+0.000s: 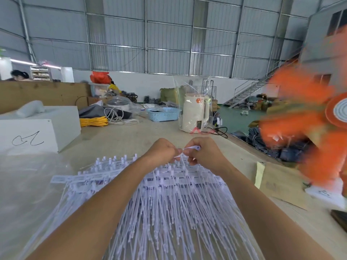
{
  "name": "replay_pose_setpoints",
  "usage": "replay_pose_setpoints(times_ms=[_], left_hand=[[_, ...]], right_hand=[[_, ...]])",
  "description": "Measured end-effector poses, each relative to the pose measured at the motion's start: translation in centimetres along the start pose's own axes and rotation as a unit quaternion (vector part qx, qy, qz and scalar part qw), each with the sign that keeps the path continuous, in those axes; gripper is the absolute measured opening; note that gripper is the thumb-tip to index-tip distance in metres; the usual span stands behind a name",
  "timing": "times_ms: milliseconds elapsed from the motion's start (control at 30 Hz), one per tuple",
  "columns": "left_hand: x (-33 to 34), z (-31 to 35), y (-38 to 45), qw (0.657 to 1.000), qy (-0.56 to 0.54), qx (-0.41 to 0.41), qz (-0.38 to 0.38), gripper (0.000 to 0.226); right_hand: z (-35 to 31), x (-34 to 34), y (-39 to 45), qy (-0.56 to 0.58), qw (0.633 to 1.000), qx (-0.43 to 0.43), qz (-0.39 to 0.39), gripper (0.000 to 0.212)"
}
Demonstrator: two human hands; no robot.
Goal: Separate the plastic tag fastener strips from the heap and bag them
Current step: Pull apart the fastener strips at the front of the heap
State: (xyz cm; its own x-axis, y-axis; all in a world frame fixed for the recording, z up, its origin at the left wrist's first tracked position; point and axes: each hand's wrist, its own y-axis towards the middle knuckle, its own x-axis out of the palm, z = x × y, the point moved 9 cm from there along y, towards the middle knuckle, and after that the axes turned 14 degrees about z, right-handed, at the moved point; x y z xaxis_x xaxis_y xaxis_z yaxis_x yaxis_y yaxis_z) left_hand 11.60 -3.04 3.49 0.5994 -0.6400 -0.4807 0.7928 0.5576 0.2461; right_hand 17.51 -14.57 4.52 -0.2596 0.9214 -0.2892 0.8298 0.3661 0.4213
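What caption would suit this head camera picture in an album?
Both hands, left and right, pinch one white strip end above the tag fastener heap.

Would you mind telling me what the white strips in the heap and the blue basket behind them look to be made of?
Strips: thin, pale, slightly translucent moulded plastic, judging by the fine stems on ribbed bars. Both hands, left and right, pinch one strip's end. Basket: matte, light blue plastic, likely rigid, with moulded perforated walls.
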Motion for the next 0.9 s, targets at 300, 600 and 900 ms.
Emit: replay_pose_setpoints(times_ms=[300,600,900], left_hand=[[-0.5,-0.5,-0.4,0.997,-0.051,-0.035,-0.040,0.033],[-0.5,0.6,-0.9,0.993,0.058,0.046,-0.091,0.032],[-0.2,0.9,-1.5,0.986,0.100,0.079,-0.105,0.030]], right_hand=[[-0.8,-2.1,0.3,-0.077,0.989,-0.086,0.092,0.011],[-2.3,-4.8,1.6,0.074,0.993,0.042,0.076,0.009],[-1.8,0.4,0.0,-0.020,0.998,0.029,-0.048,0.006]])
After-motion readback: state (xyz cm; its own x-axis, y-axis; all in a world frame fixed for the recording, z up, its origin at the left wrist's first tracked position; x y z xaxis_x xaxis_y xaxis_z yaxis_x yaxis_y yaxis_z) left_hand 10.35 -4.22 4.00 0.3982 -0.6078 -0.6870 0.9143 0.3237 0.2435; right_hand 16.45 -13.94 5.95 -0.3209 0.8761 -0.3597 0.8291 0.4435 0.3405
